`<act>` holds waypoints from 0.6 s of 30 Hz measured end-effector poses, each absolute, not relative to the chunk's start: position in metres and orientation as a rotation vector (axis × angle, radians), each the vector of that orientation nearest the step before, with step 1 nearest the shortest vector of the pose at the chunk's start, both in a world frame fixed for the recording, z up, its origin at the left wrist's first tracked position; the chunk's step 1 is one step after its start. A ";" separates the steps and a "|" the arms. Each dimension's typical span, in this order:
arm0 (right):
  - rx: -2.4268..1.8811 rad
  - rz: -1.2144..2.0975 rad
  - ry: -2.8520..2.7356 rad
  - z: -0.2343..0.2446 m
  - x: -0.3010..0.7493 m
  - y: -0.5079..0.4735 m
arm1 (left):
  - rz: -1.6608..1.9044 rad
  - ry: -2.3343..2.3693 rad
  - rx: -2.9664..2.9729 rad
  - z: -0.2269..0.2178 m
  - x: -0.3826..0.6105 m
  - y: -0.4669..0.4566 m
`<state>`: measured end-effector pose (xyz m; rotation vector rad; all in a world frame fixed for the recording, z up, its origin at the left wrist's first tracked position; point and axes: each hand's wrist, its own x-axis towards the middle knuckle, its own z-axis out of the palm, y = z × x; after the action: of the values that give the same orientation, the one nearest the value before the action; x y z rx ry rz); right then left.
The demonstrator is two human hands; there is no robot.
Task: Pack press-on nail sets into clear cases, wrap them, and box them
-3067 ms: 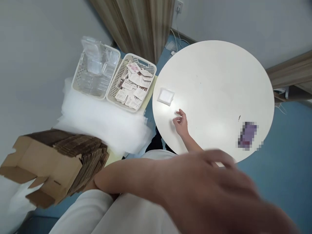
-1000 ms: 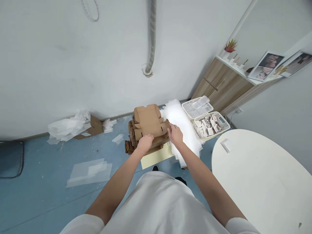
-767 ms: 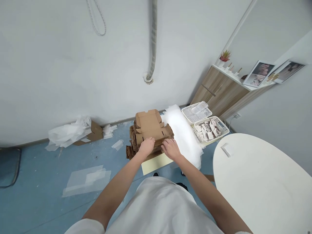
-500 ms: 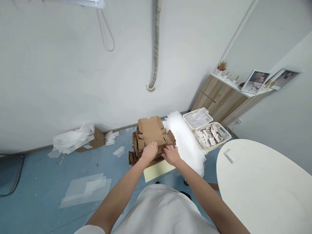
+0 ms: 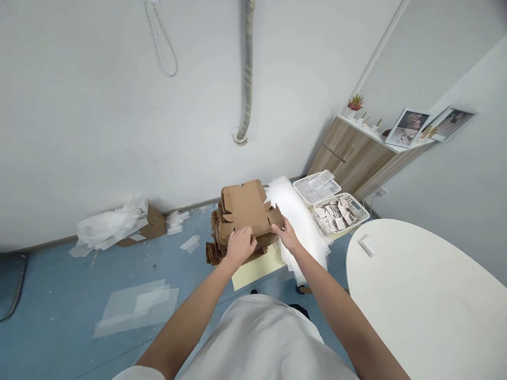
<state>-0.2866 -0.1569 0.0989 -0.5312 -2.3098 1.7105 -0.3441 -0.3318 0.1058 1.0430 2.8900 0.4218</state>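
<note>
A stack of flat brown cardboard box blanks [image 5: 232, 240] sits on a low yellow surface [image 5: 253, 268] by the wall. Both hands hold the top cardboard blank [image 5: 245, 207], which is tilted up off the stack. My left hand [image 5: 240, 245] grips its near edge with fingers curled over it. My right hand [image 5: 285, 234] pinches its right edge. A pile of white foam sheets [image 5: 295, 221] lies just right of the stack.
Two white baskets stand further right, one with clear plastic cases [image 5: 317, 186], one with small printed packets [image 5: 340, 214]. A round white table [image 5: 428, 301] with a small white pad [image 5: 367, 245] fills the lower right. Torn plastic and a cardboard box [image 5: 119, 227] litter the blue floor.
Both hands came from the round table to the cardboard stack. In the last second they closed on the top blank and lifted its near edge off the stack.
</note>
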 end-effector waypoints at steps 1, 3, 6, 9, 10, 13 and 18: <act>-0.600 1.661 -2.330 0.101 -0.288 -0.156 | 0.428 2.885 1.051 0.106 -0.343 -0.331; -0.719 1.559 -2.406 0.104 -0.290 -0.153 | 0.442 2.868 1.074 0.105 -0.339 -0.330; -0.810 1.355 -2.596 0.107 -0.292 -0.150 | 0.468 2.829 1.119 0.103 -0.334 -0.328; -0.892 1.065 -2.763 0.113 -0.290 -0.150 | 0.519 2.784 1.149 0.104 -0.326 -0.330; -0.915 0.981 -2.795 0.115 -0.289 -0.150 | 0.555 2.788 1.152 0.106 -0.324 -0.331; -0.941 0.846 -2.833 0.121 -0.284 -0.147 | 0.690 2.902 1.024 0.113 -0.317 -0.339; -0.948 0.916 -2.714 0.124 -0.262 -0.132 | 1.019 3.008 0.491 0.115 -0.317 -0.350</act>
<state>-0.2615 -0.1324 0.1245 -0.9483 -2.7142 0.9158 -0.3167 -0.3498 0.1153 0.4913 3.0084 1.0187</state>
